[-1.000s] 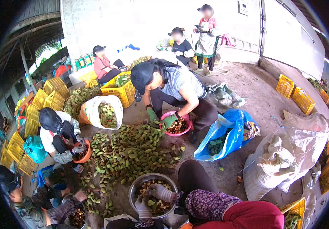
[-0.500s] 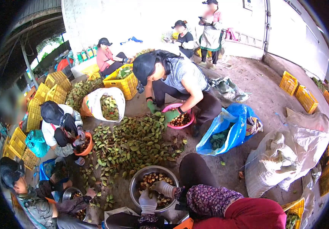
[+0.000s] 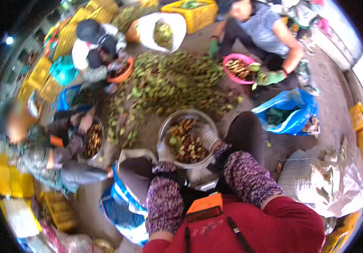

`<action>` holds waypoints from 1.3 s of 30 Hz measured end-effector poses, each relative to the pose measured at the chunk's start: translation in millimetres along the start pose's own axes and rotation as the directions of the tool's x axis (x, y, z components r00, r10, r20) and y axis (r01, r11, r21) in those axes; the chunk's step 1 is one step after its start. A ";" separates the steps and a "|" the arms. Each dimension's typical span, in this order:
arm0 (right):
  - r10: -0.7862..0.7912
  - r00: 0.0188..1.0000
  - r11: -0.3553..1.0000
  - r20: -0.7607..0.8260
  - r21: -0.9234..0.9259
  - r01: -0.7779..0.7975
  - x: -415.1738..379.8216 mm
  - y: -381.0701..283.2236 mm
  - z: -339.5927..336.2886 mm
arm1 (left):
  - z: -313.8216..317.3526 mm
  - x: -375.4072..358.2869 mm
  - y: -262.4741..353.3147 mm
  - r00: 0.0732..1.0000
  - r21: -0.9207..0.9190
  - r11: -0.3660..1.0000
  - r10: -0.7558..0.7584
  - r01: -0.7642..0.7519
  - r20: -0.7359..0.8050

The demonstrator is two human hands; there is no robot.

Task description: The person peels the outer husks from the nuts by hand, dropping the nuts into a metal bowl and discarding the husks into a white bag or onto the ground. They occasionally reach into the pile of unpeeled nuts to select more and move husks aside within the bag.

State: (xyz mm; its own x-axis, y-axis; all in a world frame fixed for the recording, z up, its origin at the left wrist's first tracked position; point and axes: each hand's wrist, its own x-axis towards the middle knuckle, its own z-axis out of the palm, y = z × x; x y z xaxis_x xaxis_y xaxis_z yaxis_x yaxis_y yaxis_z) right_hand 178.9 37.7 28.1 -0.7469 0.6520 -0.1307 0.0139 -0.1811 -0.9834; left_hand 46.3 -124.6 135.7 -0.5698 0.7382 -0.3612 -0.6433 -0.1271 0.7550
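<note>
A round metal basin stands between my knees, holding brown and cream nut-like pieces and something pale green at its left side. My left hand, in a whitish glove, is at the basin's left rim. On the right rim is my right hand, in a similar glove. Both hands appear closed on the basin's sides, though blur softens the fingers. Just beyond the basin lies a broad heap of green-brown husks or leafy pieces on the floor.
Opposite, a person in green gloves works at a pink basin. To the left, one person has an orange bowl and another a metal bowl. A blue bag, whitish sacks and yellow crates stand around.
The view has tipped downward. My hands have moved from among the nut-like pieces to opposite sides of the basin. The person opposite has moved one hand away from the pink basin's far side.
</note>
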 end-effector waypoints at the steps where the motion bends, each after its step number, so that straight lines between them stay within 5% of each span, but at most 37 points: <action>1: 0.024 0.987 0.988 -0.159 -0.148 -0.048 -11.5 -33.8 12.9 | -30.2 28.7 -10.5 0.942 -0.021 0.943 -0.333 0.332 -0.053; 3: -0.024 0.968 0.940 -0.250 -0.335 -0.063 -9.9 -51.0 23.1 | -11.1 11.0 -2.5 0.981 -0.343 0.920 -0.164 0.189 0.101; 7: -0.182 0.945 0.766 -0.272 -0.642 -0.037 -0.1 -53.9 31.9 | -6.9 2.0 1.7 0.987 -0.365 0.921 -0.095 0.136 0.130; 8: -0.276 0.897 0.820 -0.344 -0.571 0.033 -4.3 -56.5 35.9 | -2.7 -2.1 4.3 0.984 -0.391 0.904 -0.142 0.174 0.110; 9: -0.103 0.929 0.921 -0.357 -0.388 -0.047 -27.2 -103.8 51.7 | 1.9 -6.4 7.9 0.978 -0.420 0.883 -0.189 0.210 0.091; 12: -0.266 0.964 0.824 -0.010 -0.522 0.221 -60.0 -148.0 69.4 | -12.1 7.6 -7.1 0.977 -0.302 0.935 -0.144 0.187 0.159; 14: -0.458 0.861 0.632 0.222 -0.600 0.491 -74.4 -169.6 82.2 | -4.1 9.6 -14.6 0.975 -0.273 0.949 -0.104 0.157 0.197; 18: -0.205 0.960 0.536 0.190 -0.799 0.273 -76.3 -156.5 80.1 | 18.4 2.5 -18.3 0.972 -0.283 0.939 -0.149 0.196 0.181; 21: -0.431 0.884 0.606 0.180 -0.669 0.431 -68.9 -136.3 69.1 | 23.5 3.3 -13.2 0.963 -0.266 0.944 -0.133 0.195 0.236; 23: -0.079 0.995 0.954 -0.061 -0.294 0.058 -66.8 -128.5 66.1 | 38.3 -12.6 -1.1 0.955 -0.159 0.981 -0.063 0.113 0.291; 25: -0.045 0.992 0.917 -0.122 -0.400 -0.008 -55.4 -103.7 61.3 | 44.6 -18.4 -4.0 0.955 -0.245 0.959 -0.066 0.141 0.289; 27: 0.052 0.974 0.992 -0.221 -0.098 -0.075 -47.3 -81.1 58.0 | 53.5 -28.7 3.0 0.958 -0.259 0.962 -0.014 0.091 0.286; 31: 0.173 0.961 0.974 -0.213 0.185 -0.134 -47.0 -84.9 55.2 | 21.1 0.5 -26.9 0.961 -0.280 0.951 -0.051 0.130 0.271; 32: 0.172 0.961 0.974 -0.215 0.184 -0.133 -45.8 -84.0 54.3 | 14.5 9.1 -30.5 0.961 -0.280 0.951 -0.051 0.130 0.273; 34: 0.044 0.989 0.997 -0.141 0.065 -0.035 -41.6 -77.0 51.5 | 7.8 23.7 -33.4 0.971 0.191 0.970 0.110 -0.151 0.212; 37: -0.076 0.956 0.994 -0.283 -0.095 0.051 -40.0 -65.4 51.4 | 36.4 -7.4 -5.0 0.949 0.384 0.893 0.125 -0.235 0.290; 39: 0.018 0.930 0.989 -0.367 -0.133 -0.072 -48.6 -93.0 57.0 | 43.8 -16.2 -3.6 0.950 0.433 0.868 0.122 -0.242 0.287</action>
State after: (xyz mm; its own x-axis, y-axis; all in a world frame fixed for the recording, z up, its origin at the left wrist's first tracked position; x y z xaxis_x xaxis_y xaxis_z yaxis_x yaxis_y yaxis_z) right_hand 176.0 -19.1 133.0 -0.4507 0.8731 -0.1857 0.1558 -0.1279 -0.9795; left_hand 80.2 -107.1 162.8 -0.4731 0.8759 -0.0946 -0.1996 -0.0020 0.9799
